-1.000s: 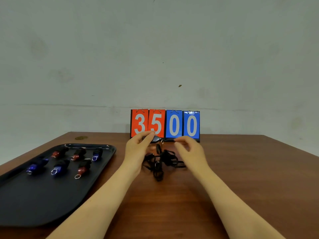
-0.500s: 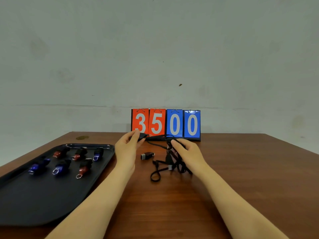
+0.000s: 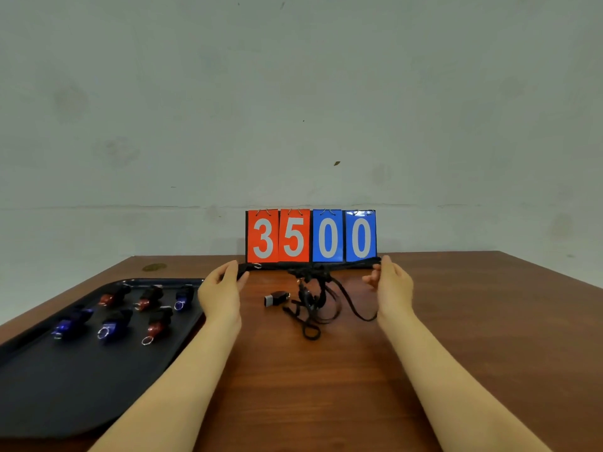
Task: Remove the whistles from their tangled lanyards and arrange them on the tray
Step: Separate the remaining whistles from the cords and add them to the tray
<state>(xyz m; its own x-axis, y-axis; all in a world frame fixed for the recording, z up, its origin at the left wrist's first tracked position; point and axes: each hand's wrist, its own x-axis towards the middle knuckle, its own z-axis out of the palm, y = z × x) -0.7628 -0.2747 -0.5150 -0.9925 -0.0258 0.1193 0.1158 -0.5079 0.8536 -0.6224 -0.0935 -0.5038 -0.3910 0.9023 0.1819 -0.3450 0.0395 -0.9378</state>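
The left hand (image 3: 219, 290) and right hand (image 3: 393, 283), held well apart, each pinch an end of a black lanyard (image 3: 313, 267) stretched taut above the surface — better to ease the knot loose than yank it. A black whistle (image 3: 275, 298) lies just beside the tangle. The tray (image 3: 49, 386) holds six whistles (image 3: 153, 321) in two rows.

A flip scoreboard (image 3: 311, 235) reading 3500 stands on the wooden table (image 3: 473, 321).

wooden table (image 3: 456, 321), matt black tray (image 3: 65, 396)
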